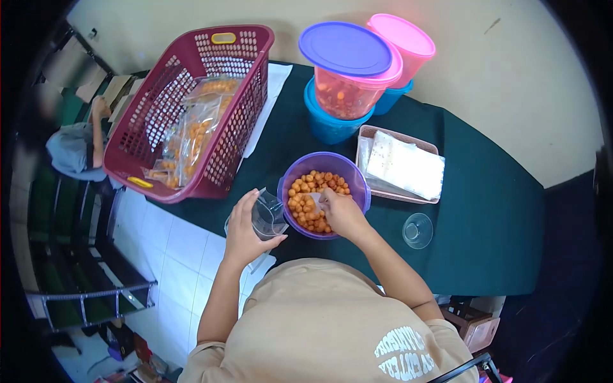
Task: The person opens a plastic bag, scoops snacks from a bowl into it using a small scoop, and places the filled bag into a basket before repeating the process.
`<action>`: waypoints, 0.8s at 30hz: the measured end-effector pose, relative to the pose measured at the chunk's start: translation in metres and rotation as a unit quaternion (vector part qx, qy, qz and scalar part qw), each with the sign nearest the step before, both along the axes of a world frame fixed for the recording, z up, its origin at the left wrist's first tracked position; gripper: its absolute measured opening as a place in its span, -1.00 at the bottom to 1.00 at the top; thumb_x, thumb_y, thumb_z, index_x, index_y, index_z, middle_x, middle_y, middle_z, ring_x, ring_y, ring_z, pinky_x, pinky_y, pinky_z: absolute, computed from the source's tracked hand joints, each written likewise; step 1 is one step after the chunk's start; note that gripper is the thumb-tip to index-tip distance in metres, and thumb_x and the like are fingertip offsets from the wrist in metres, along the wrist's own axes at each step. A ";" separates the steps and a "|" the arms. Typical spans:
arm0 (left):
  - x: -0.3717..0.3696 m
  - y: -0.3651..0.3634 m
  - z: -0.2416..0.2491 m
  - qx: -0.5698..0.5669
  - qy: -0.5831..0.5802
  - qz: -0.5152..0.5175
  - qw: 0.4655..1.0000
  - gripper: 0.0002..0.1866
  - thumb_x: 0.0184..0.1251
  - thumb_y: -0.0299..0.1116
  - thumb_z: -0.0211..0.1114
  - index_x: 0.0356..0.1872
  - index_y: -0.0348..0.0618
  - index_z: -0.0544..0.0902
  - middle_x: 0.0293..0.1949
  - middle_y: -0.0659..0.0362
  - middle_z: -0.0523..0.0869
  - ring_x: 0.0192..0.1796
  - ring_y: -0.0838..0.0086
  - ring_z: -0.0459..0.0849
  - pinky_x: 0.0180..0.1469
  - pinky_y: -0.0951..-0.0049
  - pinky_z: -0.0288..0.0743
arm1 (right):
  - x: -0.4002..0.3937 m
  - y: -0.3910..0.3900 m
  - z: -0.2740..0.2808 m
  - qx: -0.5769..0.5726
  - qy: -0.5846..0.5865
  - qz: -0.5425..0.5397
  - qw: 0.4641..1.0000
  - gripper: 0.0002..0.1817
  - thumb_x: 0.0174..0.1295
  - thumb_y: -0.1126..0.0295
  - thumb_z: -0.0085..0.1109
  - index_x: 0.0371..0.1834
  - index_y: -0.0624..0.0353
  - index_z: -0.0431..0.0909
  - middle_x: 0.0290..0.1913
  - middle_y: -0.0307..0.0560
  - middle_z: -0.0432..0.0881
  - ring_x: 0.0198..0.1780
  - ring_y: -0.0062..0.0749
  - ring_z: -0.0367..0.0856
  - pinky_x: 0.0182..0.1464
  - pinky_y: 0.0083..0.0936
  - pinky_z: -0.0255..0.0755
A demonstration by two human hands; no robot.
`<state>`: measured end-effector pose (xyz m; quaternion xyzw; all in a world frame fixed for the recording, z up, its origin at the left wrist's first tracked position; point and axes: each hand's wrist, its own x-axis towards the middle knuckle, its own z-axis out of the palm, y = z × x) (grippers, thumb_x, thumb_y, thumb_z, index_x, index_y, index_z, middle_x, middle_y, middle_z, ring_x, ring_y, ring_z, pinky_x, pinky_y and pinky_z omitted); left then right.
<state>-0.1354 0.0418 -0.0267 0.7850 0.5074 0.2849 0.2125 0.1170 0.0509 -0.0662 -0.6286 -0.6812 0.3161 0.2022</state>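
A purple tub (366, 191) filled with round orange snack balls (311, 217) stands at the table's front edge. My right hand (341, 214) is inside the tub, its fingers closed on a small whitish, translucent scoop (315, 200) that dips into the snack balls. Left of the tub, my left hand (244, 228) grips a clear plastic bag (268, 216), its mouth spread towards the tub's rim. No snack balls can be made out in the bag.
A maroon laundry basket (220, 156) with several filled bags (195, 131) stands at the left. Lidded tubs (345, 51) are stacked behind. A tray (399, 193) of flat plastic bags (407, 163) and a clear cup (417, 231) sit at the right. Another person's arm (98, 134) shows far left.
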 end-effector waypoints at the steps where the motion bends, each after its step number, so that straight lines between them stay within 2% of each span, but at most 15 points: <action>1: 0.001 -0.007 0.000 -0.007 0.003 0.015 1.000 0.10 -0.33 -0.13 0.65 0.36 -0.06 0.22 0.34 -0.01 0.35 0.34 0.04 0.34 0.35 0.10 0.24 | 0.003 -0.001 0.007 -0.038 0.015 -0.008 0.999 -0.85 0.26 0.50 0.07 -0.13 0.25 0.47 -0.21 0.17 0.66 -0.05 0.07 0.62 -0.04 -0.16 0.48; 2: 0.002 -0.013 0.000 -0.014 0.006 0.031 0.999 0.10 -0.33 -0.14 0.65 0.36 -0.06 0.23 0.34 -0.01 0.35 0.34 0.04 0.34 0.36 0.10 0.24 | 0.008 -0.002 0.004 -0.040 0.018 0.002 0.999 -0.85 0.26 0.50 0.07 -0.13 0.25 0.47 -0.21 0.17 0.66 -0.05 0.07 0.62 -0.04 -0.16 0.48; 4: 0.003 -0.024 0.001 -0.013 -0.002 0.051 0.999 0.09 -0.33 -0.14 0.65 0.36 -0.06 0.23 0.34 -0.01 0.35 0.35 0.04 0.34 0.36 0.10 0.24 | 0.019 -0.003 0.001 -0.024 0.129 0.010 0.991 -0.85 0.26 0.53 0.07 -0.12 0.27 0.47 -0.20 0.16 0.64 -0.09 0.01 0.65 -0.05 -0.24 0.49; 5: 0.003 -0.029 0.001 -0.009 -0.012 0.060 0.998 0.09 -0.33 -0.14 0.65 0.36 -0.06 0.23 0.34 -0.02 0.34 0.35 0.04 0.33 0.36 0.10 0.24 | 0.023 -0.002 0.000 -0.034 0.126 0.017 0.991 -0.85 0.26 0.56 0.07 -0.12 0.29 0.46 -0.20 0.11 0.63 -0.12 -0.12 0.66 -0.06 -0.33 0.48; 8: 0.002 -0.042 0.002 -0.002 -0.001 0.078 0.997 0.09 -0.32 -0.15 0.65 0.35 -0.07 0.22 0.34 -0.03 0.34 0.35 0.04 0.34 0.36 0.10 0.24 | 0.029 0.000 0.004 -0.073 0.186 0.012 0.980 -0.82 0.23 0.55 0.03 -0.11 0.29 0.46 -0.16 0.17 0.64 -0.07 -0.02 0.64 0.01 -0.28 0.46; 9: 0.002 -0.046 0.003 -0.002 0.001 0.083 0.997 0.09 -0.32 -0.15 0.65 0.35 -0.07 0.22 0.34 -0.03 0.34 0.35 0.04 0.34 0.36 0.10 0.24 | 0.030 0.000 0.013 -0.086 0.182 0.007 0.980 -0.84 0.26 0.53 0.04 -0.11 0.29 0.46 -0.17 0.12 0.65 -0.09 -0.11 0.65 -0.01 -0.33 0.47; 12: 0.004 -0.053 0.007 -0.006 0.001 0.087 0.996 0.10 -0.33 -0.16 0.66 0.36 -0.08 0.21 0.34 -0.03 0.34 0.34 0.03 0.34 0.35 0.10 0.25 | 0.039 0.003 0.006 -0.094 0.231 -0.023 0.968 -0.86 0.29 0.53 0.04 -0.12 0.28 0.47 -0.19 0.08 0.65 -0.10 -0.17 0.65 -0.01 -0.35 0.47; 13: 0.005 -0.055 0.007 0.007 -0.007 0.086 0.996 0.11 -0.33 -0.16 0.66 0.36 -0.08 0.20 0.34 -0.04 0.34 0.34 0.03 0.35 0.35 0.10 0.25 | 0.042 0.002 0.005 -0.075 0.237 -0.022 0.968 -0.87 0.31 0.53 0.03 -0.11 0.27 0.46 -0.25 0.02 0.66 -0.23 -0.33 0.64 -0.15 -0.42 0.48; 14: 0.006 -0.056 0.007 0.019 -0.016 0.085 0.996 0.11 -0.34 -0.17 0.66 0.36 -0.07 0.20 0.33 -0.04 0.34 0.33 0.02 0.35 0.35 0.10 0.25 | 0.045 0.001 0.006 -0.075 0.238 -0.022 0.968 -0.87 0.31 0.53 0.03 -0.11 0.27 0.46 -0.25 0.02 0.66 -0.23 -0.33 0.64 -0.15 -0.42 0.48; 16: 0.008 -0.056 0.006 0.023 -0.017 0.082 0.996 0.11 -0.34 -0.17 0.66 0.36 -0.07 0.20 0.33 -0.04 0.34 0.33 0.02 0.36 0.34 0.10 0.26 | 0.048 -0.003 0.022 -0.109 0.268 -0.070 0.954 -0.88 0.34 0.52 0.02 -0.11 0.24 0.46 -0.31 -0.07 0.66 -0.39 -0.52 0.57 -0.32 -0.55 0.43; 17: 0.009 -0.056 0.006 0.027 -0.018 0.077 0.996 0.11 -0.34 -0.18 0.66 0.36 -0.06 0.20 0.33 -0.04 0.34 0.33 0.02 0.36 0.34 0.11 0.26 | 0.050 -0.005 0.022 -0.109 0.268 -0.072 0.955 -0.88 0.34 0.52 0.02 -0.11 0.24 0.46 -0.31 -0.07 0.66 -0.39 -0.52 0.57 -0.32 -0.55 0.43; 19: 0.011 -0.053 0.007 0.025 -0.020 0.071 0.997 0.11 -0.34 -0.18 0.66 0.36 -0.05 0.20 0.34 -0.03 0.33 0.33 0.02 0.35 0.34 0.10 0.26 | 0.057 -0.009 0.022 -0.113 0.317 -0.099 0.936 -0.90 0.37 0.50 0.01 -0.10 0.20 0.47 -0.33 -0.15 0.65 -0.46 -0.67 0.47 -0.44 -0.68 0.33; 24: 0.020 -0.038 0.009 0.032 -0.006 0.043 0.999 0.16 -0.35 -0.21 0.65 0.41 -0.01 0.14 0.37 -0.04 0.30 0.38 0.03 0.30 0.38 0.09 0.22 | 0.068 -0.024 0.027 -0.082 0.389 -0.129 0.909 -0.90 0.39 0.44 0.03 -0.11 0.18 0.49 -0.34 -0.20 0.64 -0.45 -0.69 0.47 -0.44 -0.72 0.29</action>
